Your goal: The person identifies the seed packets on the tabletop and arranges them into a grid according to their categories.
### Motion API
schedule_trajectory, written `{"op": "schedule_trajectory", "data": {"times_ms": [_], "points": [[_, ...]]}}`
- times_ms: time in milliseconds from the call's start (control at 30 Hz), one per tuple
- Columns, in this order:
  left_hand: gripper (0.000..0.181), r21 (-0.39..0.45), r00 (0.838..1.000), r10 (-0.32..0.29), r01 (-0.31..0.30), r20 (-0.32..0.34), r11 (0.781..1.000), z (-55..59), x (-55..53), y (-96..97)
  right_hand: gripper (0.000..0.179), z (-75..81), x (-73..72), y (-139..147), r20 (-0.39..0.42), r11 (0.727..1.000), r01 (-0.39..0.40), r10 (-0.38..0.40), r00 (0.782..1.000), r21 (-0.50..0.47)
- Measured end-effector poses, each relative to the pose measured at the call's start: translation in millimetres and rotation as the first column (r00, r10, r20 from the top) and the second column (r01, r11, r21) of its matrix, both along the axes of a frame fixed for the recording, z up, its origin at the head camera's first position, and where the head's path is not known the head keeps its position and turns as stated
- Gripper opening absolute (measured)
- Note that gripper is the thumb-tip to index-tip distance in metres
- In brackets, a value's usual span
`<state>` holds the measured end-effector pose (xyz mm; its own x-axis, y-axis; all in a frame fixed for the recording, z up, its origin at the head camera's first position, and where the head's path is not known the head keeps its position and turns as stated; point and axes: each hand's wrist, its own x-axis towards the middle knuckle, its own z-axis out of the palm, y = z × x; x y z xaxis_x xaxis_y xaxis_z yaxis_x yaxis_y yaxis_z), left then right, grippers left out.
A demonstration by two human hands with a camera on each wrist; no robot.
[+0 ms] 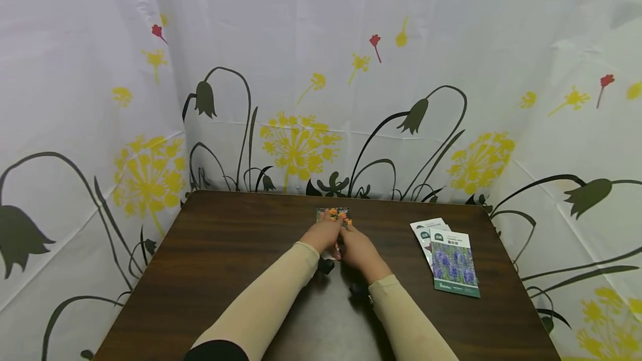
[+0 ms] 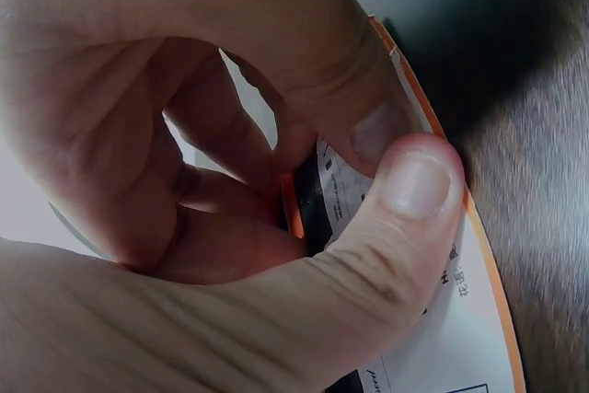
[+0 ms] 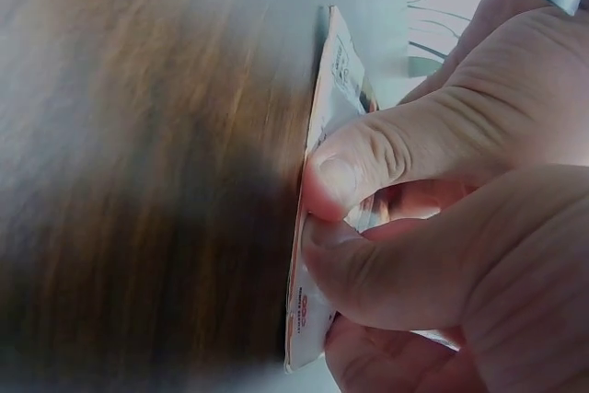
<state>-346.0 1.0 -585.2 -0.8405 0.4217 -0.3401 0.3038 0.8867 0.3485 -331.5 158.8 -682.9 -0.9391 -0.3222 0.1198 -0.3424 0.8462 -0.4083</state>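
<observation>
A seed packet [image 1: 333, 214] with orange flowers on its front is held between both hands over the far middle of the table. My left hand [image 1: 323, 234] pinches it from the left, and my right hand [image 1: 359, 249] from the right. In the left wrist view the white, orange-edged back of the packet [image 2: 469, 338] shows under two thumbs that meet at its edge. The right wrist view has the packet [image 3: 337, 89] nearly edge-on, both thumbs pressing side by side on that edge. Fingers hide much of the packet.
To the right on the dark wooden table [image 1: 241, 233] lies a seed packet with purple flowers [image 1: 453, 263], overlapping other white packets [image 1: 425, 227]. A white curtain [image 1: 311, 32] with printed flowers hangs behind the table and at both sides.
</observation>
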Motion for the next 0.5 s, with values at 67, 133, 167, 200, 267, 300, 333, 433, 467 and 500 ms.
{"op": "schedule_trajectory", "data": {"times_ms": [67, 133, 167, 200, 267, 300, 333, 433, 467, 500], "points": [[0.126, -0.009, 1.0, -0.006, 0.006, -0.002, 1.0, -0.8, -3.1, -3.3, 0.064, 0.4, -2.8, -4.0, -0.003, 1.0, -0.011, 0.011, 1.0, 0.011], [0.127, -0.008, 1.0, -0.012, 0.012, -0.007, 1.0, 0.1, -4.3, -6.4, 0.069, 0.0, -5.8, -6.7, 0.006, 1.0, -0.018, 0.018, 1.0, 0.02], [0.127, -0.003, 1.0, -0.014, 0.014, -0.008, 1.0, 0.2, -4.9, -7.9, 0.069, 6.1, -3.1, -7.3, -0.007, 0.999, -0.028, 0.028, 1.0, 0.04], [0.128, -0.002, 1.0, -0.019, 0.019, -0.012, 1.0, 0.2, -5.4, -9.3, 0.07, 5.4, -5.1, -7.8, -0.004, 0.998, -0.035, 0.035, 0.999, 0.054], [0.128, 0.006, 1.0, -0.02, 0.02, -0.01, 1.0, -0.1, -6.3, -12.7, 0.07, -6.5, -14.3, -8.8, 0.014, 0.998, -0.044, 0.043, 0.999, 0.048], [0.127, 0.01, 1.0, -0.021, 0.021, -0.008, 1.0, -0.5, -6.9, -14.4, 0.07, -8.5, -16.9, -10.0, 0.025, 0.998, -0.046, 0.045, 0.999, 0.048], [0.127, 0.013, 1.0, -0.018, 0.018, -0.005, 1.0, -0.8, -7.6, -16.4, 0.07, -10.0, -19.2, -11.3, 0.022, 0.997, -0.053, 0.052, 0.998, 0.053], [0.126, 0.008, 1.0, -0.02, 0.02, -0.004, 1.0, -0.4, -9.6, -21.8, 0.071, -20.7, -29.8, -16.5, 0.026, 0.997, -0.059, 0.058, 0.998, 0.048], [0.126, 0.008, 1.0, -0.018, 0.018, -0.003, 1.0, 0.0, -10.3, -23.2, 0.072, -20.8, -31.0, -18.7, 0.021, 0.997, -0.061, 0.06, 0.998, 0.053], [0.125, 0.004, 1.0, -0.02, 0.02, -0.004, 1.0, 0.5, -10.9, -24.6, 0.072, -20.4, -32.0, -20.9, 0.016, 0.996, -0.062, 0.062, 0.998, 0.062]]}}
